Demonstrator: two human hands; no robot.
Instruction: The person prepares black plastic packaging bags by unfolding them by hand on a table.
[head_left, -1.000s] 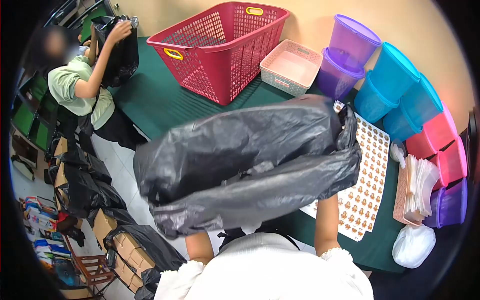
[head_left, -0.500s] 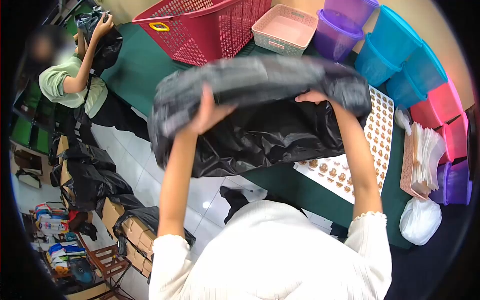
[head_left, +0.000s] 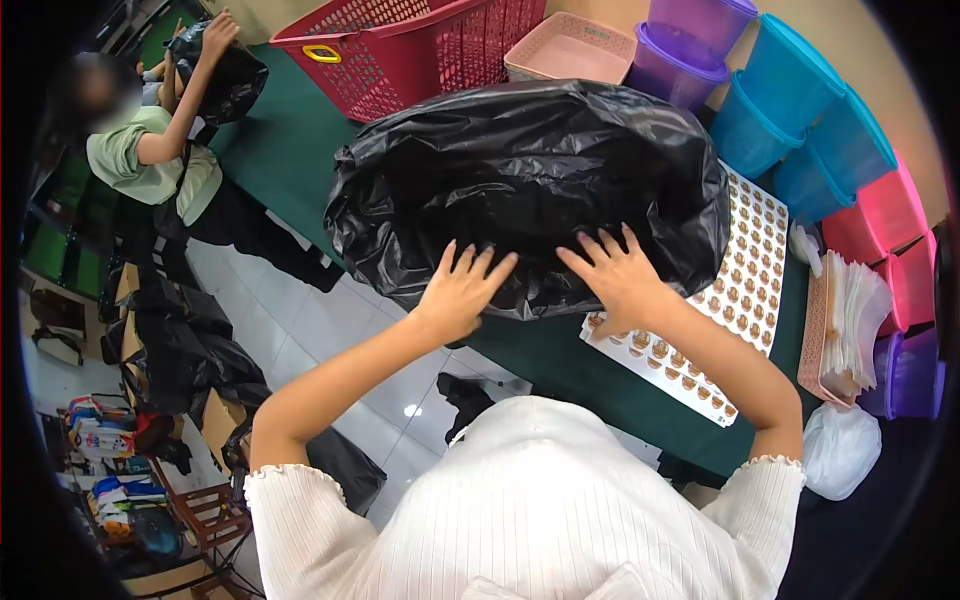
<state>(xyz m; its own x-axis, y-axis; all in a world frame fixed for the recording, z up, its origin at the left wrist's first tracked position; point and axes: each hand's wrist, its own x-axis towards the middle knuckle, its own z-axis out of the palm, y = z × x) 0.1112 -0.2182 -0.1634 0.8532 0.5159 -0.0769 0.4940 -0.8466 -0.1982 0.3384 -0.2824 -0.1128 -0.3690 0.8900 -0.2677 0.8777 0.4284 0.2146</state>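
Note:
A large black plastic bag (head_left: 530, 180) lies across the green table, its mouth spread wide and its rim folded outward. On the bag's near edge rests my left hand (head_left: 463, 292), fingers apart. My right hand (head_left: 618, 280) is spread on the same edge a little to the right, thumb pointing down toward the sticker sheet. Neither hand grips the plastic. Partly beneath the bag's right side is a white sheet of round brown stickers (head_left: 750, 270).
Behind the bag stand a red basket (head_left: 430, 60), a pink tray (head_left: 570, 48) and purple, blue and pink tubs (head_left: 790, 75). Papers (head_left: 855, 320) and a white bag (head_left: 842, 450) are at right. A person (head_left: 150, 150) holds another black bag at upper left.
The black bag has come down onto the table and its mouth now faces up. My hands have moved from inside its rim to its near edge, closer together.

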